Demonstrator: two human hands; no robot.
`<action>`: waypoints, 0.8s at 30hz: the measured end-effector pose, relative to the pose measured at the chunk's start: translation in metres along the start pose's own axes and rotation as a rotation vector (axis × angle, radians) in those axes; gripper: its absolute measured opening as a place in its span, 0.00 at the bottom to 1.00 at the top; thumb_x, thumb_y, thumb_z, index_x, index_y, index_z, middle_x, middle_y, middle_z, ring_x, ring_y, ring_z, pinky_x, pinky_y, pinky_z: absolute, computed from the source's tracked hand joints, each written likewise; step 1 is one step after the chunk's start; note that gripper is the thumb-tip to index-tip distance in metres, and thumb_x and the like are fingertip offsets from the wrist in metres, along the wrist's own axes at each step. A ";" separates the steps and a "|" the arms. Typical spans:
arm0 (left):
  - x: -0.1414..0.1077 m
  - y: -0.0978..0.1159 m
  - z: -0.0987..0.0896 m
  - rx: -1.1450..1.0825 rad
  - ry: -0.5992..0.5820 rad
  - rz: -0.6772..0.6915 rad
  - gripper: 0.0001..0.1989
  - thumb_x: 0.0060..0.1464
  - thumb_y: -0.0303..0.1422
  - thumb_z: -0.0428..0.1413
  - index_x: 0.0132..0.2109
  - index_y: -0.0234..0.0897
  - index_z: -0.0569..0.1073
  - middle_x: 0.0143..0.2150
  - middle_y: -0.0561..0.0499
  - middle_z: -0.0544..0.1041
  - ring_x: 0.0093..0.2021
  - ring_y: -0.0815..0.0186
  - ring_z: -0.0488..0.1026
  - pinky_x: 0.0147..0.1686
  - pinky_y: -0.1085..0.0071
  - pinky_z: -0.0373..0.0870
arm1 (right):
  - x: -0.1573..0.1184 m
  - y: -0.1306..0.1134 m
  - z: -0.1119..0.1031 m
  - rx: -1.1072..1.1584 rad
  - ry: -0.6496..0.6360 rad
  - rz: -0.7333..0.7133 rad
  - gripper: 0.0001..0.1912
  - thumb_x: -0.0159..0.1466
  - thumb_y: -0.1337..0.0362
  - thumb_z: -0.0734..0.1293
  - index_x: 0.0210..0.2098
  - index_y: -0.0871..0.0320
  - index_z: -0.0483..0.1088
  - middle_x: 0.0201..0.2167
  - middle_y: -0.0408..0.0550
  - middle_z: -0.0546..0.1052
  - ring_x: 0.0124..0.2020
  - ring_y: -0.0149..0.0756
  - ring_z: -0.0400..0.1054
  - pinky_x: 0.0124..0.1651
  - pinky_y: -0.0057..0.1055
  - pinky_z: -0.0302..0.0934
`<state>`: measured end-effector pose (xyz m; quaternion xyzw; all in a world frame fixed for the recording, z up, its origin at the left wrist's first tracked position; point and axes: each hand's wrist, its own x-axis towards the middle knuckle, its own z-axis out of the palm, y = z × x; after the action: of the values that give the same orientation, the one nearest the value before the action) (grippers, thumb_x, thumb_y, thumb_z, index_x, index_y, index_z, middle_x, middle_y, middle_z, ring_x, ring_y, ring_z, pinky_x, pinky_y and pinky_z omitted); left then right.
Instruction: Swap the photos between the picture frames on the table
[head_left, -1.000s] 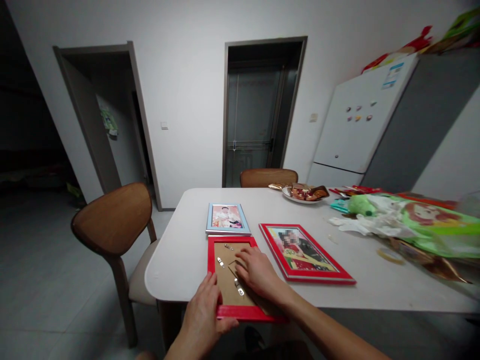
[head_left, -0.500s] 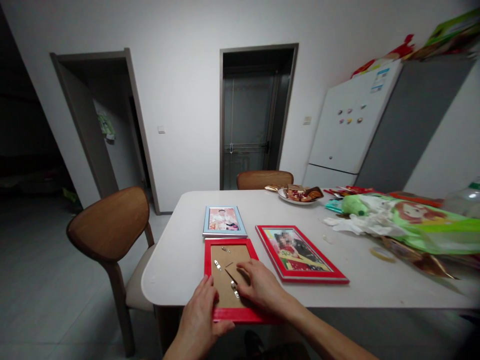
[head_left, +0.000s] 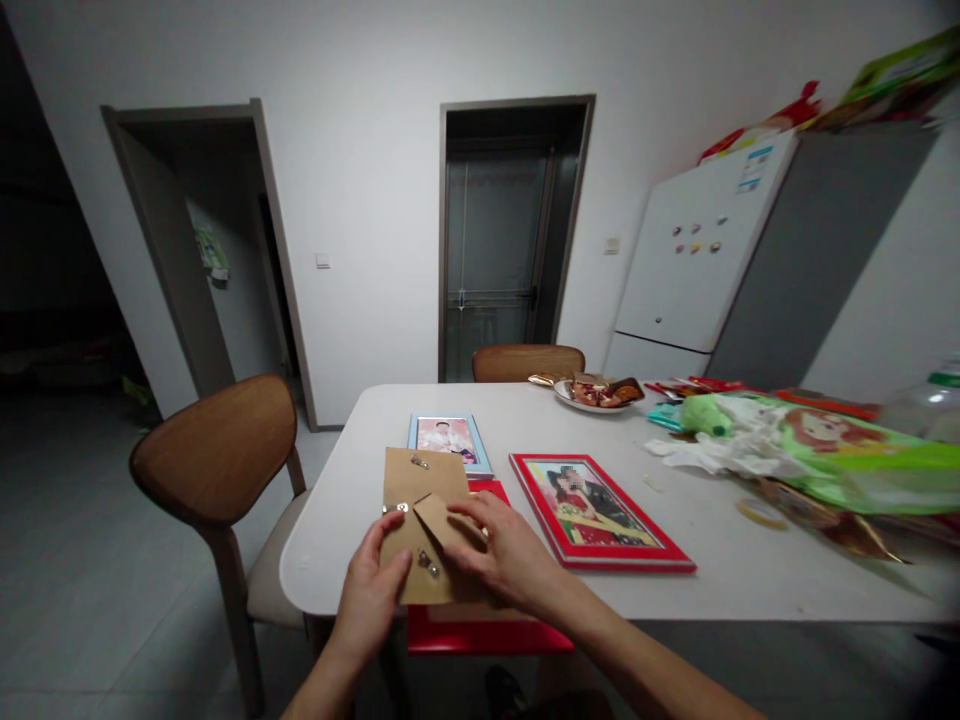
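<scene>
Lifting the brown backing board [head_left: 401, 480] out of the near red frame [head_left: 450, 643], now holding it just above and opening the frame's back; pinching its left edge with the left hand [head_left: 367, 595], gripping its stand flap [head_left: 439, 520] narrowly with the right hand [head_left: 521, 560].

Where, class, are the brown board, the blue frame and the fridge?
Brown board [head_left: 444, 480], head view: its upper right part.
Blue frame [head_left: 478, 445], head view: its right border.
Fridge [head_left: 660, 275], head view: its upper door.

White refrigerator [head_left: 694, 255], wooden chair [head_left: 217, 450], heaped plate [head_left: 564, 398]
</scene>
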<state>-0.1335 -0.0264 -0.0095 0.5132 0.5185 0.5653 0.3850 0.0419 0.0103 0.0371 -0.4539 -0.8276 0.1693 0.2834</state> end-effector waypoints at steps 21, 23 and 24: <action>0.002 -0.031 -0.069 0.828 0.159 0.140 0.22 0.43 0.34 0.50 0.47 0.29 0.64 0.55 0.38 0.62 0.55 0.55 0.58 0.54 0.57 0.53 | -0.004 0.077 0.007 0.476 0.094 0.568 0.34 0.50 0.70 0.57 0.57 0.65 0.46 0.32 0.53 0.74 0.28 0.36 0.68 0.30 0.30 0.60; -0.008 -0.021 -0.041 0.720 0.052 0.159 0.22 0.45 0.32 0.50 0.49 0.31 0.64 0.55 0.40 0.62 0.55 0.57 0.58 0.54 0.58 0.54 | -0.003 0.065 0.000 0.807 0.109 0.632 0.37 0.50 0.70 0.57 0.58 0.61 0.41 0.29 0.49 0.74 0.23 0.35 0.68 0.27 0.31 0.61; -0.013 -0.016 -0.026 0.664 0.006 0.173 0.21 0.44 0.32 0.51 0.48 0.33 0.64 0.54 0.41 0.63 0.56 0.58 0.58 0.54 0.57 0.54 | -0.003 0.058 -0.003 0.924 0.112 0.645 0.38 0.49 0.70 0.57 0.59 0.59 0.40 0.28 0.48 0.74 0.22 0.35 0.68 0.27 0.32 0.61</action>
<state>-0.1583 -0.0414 -0.0256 0.6509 0.6299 0.3978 0.1462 0.0837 0.0385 0.0073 -0.5210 -0.4705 0.5678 0.4299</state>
